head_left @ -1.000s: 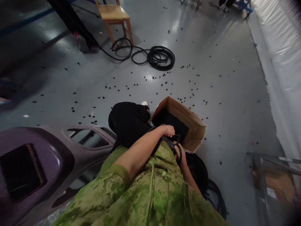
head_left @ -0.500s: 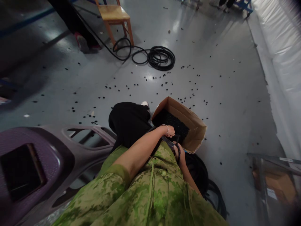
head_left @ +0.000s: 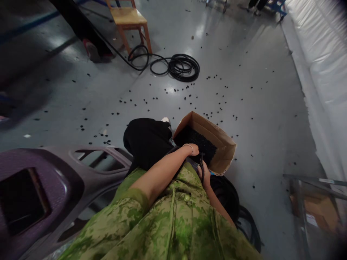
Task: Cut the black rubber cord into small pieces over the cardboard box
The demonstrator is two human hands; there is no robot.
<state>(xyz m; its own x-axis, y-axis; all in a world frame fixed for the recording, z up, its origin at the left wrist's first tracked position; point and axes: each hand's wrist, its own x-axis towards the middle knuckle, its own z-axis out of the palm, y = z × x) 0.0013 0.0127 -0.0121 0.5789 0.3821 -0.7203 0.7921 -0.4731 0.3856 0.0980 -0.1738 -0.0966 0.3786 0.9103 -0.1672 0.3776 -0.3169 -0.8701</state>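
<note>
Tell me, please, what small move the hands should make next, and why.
I'd perhaps ease the left hand and the right hand, with its black hand tool, a little farther over the cardboard box: they sit by its near edge, small black pieces lie inside, and loose black bits dot the floor.

Green camouflage, top to hem, and that top filled the bottom of the frame, a round button at lower centre! A plain green cuff finished one sleeve; a thin silvery bracelet circled the left wrist; mid-frame, black trousers, white shoe!
</note>
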